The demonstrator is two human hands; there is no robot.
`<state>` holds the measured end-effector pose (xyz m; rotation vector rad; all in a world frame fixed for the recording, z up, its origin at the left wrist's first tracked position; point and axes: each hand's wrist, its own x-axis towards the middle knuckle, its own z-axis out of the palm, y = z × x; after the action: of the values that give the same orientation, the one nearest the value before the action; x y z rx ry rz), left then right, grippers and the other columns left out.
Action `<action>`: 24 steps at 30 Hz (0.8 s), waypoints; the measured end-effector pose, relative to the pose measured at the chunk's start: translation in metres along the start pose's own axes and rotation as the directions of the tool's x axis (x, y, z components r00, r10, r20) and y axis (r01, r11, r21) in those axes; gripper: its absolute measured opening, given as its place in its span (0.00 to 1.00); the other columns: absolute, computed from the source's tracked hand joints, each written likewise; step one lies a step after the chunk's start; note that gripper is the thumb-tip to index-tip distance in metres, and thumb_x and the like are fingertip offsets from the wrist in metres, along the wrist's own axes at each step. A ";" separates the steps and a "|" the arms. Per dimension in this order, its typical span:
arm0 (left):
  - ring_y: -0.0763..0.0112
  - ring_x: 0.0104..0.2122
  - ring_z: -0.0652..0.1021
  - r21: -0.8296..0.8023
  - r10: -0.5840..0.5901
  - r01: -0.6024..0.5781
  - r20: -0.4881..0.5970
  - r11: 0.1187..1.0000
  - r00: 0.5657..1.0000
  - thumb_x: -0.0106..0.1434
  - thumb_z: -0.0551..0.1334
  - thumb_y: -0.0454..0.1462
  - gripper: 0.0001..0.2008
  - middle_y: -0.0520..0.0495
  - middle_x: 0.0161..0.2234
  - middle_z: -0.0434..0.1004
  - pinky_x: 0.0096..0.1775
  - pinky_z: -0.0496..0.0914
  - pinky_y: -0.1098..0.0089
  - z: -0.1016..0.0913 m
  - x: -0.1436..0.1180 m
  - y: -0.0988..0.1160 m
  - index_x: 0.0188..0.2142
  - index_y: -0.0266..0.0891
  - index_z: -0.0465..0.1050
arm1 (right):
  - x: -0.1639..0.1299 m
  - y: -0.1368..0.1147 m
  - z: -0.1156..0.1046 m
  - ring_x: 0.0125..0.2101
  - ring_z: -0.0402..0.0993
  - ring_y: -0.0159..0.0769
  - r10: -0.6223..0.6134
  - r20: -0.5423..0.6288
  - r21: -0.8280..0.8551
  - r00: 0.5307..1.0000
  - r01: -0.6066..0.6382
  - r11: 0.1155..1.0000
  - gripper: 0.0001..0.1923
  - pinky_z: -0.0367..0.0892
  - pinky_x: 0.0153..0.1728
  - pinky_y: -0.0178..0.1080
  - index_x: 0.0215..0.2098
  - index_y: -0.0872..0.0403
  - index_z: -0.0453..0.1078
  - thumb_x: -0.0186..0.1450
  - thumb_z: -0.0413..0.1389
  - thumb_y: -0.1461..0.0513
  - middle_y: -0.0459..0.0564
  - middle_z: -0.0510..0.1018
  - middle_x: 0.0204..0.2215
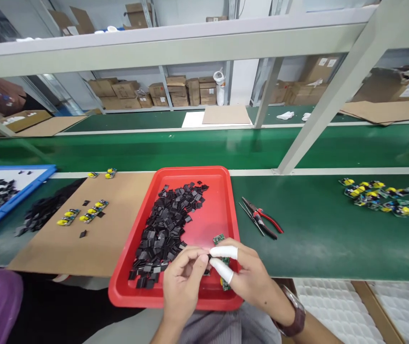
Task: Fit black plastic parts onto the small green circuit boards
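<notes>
Hands (190, 274) (247, 279) pinch unlabelled board (222, 260).

Red-handled pliers (263, 220) on green bench mat (333, 234), right of tray. Cluster of yellow-topped boards (378, 195) far right. Cardboard sheet (93, 224) left, blue tray (18, 184) beyond. Stacked cartons (176, 91) at back wall.
</notes>
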<state>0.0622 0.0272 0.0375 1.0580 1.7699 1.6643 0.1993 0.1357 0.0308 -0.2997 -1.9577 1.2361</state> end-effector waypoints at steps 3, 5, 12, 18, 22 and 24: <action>0.70 0.29 0.79 -0.008 -0.011 0.012 0.026 1.000 1.000 0.69 0.64 0.40 0.08 0.49 0.29 0.79 0.34 0.77 0.73 0.005 -0.002 0.000 0.37 0.39 0.81 | -0.007 0.002 0.001 0.39 0.78 0.38 -0.025 -0.042 0.001 0.999 0.025 1.000 0.20 0.76 0.41 0.42 0.57 0.45 0.73 0.70 0.57 0.70 0.51 0.81 0.41; 0.69 0.31 0.80 0.028 0.025 -0.027 0.070 0.999 0.997 0.70 0.64 0.38 0.07 0.49 0.32 0.80 0.36 0.77 0.72 0.006 -0.003 0.002 0.39 0.40 0.82 | -0.010 0.002 0.001 0.38 0.79 0.38 0.025 -0.070 0.039 0.997 -0.022 0.999 0.20 0.76 0.41 0.41 0.54 0.45 0.75 0.68 0.59 0.70 0.50 0.81 0.40; 0.68 0.37 0.83 0.147 0.107 -0.121 0.101 0.982 0.989 0.69 0.64 0.35 0.10 0.48 0.39 0.82 0.40 0.80 0.69 -0.019 -0.001 0.004 0.48 0.45 0.80 | -0.022 0.003 -0.013 0.33 0.80 0.36 0.238 -0.111 0.221 0.965 -0.210 0.952 0.08 0.78 0.35 0.38 0.44 0.49 0.79 0.68 0.60 0.65 0.50 0.82 0.35; 0.61 0.45 0.83 0.549 0.088 -0.225 0.265 0.805 0.960 0.64 0.70 0.39 0.16 0.45 0.50 0.81 0.49 0.80 0.62 -0.061 0.007 -0.007 0.52 0.47 0.79 | -0.044 0.010 -0.037 0.40 0.83 0.38 0.333 -0.182 0.266 0.925 -0.279 0.923 0.09 0.81 0.42 0.38 0.43 0.47 0.80 0.68 0.62 0.66 0.51 0.84 0.40; 0.58 0.49 0.82 0.526 -0.041 -0.251 0.481 0.813 0.876 0.68 0.65 0.36 0.14 0.45 0.48 0.84 0.52 0.79 0.57 -0.043 0.002 -0.017 0.53 0.48 0.79 | -0.049 0.011 -0.034 0.37 0.82 0.37 0.346 -0.159 0.241 0.925 -0.303 0.922 0.12 0.80 0.39 0.37 0.45 0.44 0.81 0.67 0.62 0.67 0.49 0.84 0.39; 0.60 0.44 0.84 0.416 -0.089 -0.085 0.382 0.906 0.920 0.71 0.62 0.37 0.12 0.44 0.46 0.84 0.48 0.81 0.58 -0.034 0.001 -0.019 0.51 0.46 0.80 | -0.048 0.006 -0.029 0.35 0.81 0.37 0.314 -0.169 0.224 0.934 -0.274 0.935 0.13 0.79 0.36 0.37 0.44 0.44 0.81 0.67 0.61 0.68 0.49 0.83 0.37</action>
<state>0.0316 0.0083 0.0236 1.4596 1.8862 0.9750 0.2505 0.1307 0.0085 -0.6115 -1.6409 1.5165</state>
